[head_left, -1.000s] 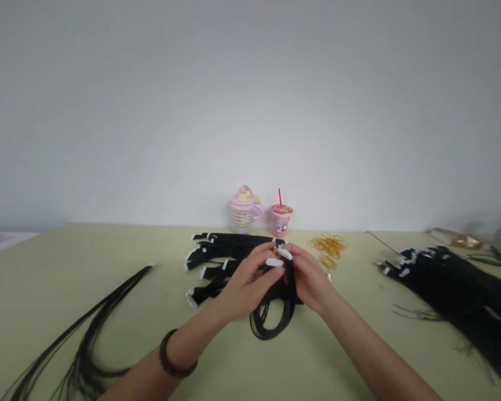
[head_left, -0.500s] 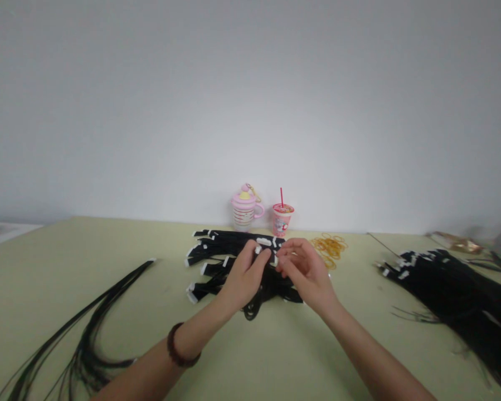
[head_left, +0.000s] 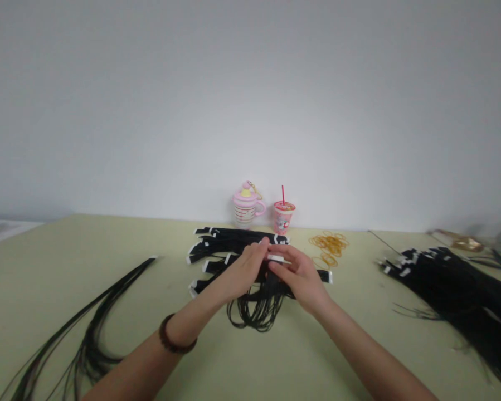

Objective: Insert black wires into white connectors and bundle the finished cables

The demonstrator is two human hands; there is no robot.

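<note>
A folded bundle of thin black cables with white connector ends is held between my hands, its loops hanging toward me. My right hand is closed, thumb and fingers pinching the bundle close to a white connector. My left hand is closed on the bundle's other side, its fingertips meeting those of the right; most of its fingers are hidden behind the thumb. Under and behind the hands lie several tied black cable bundles with white ends.
Yellow rubber bands lie in a pile to the right of a pink lidded mug and a pink cup with a straw. A large cable stack occupies the right side. Loose cables stretch across the left of the table.
The held bundle has turned, so more cable loops now hang below my hands. My left hand has tilted and its thumb points upward; my right hand has shifted slightly left and down.
</note>
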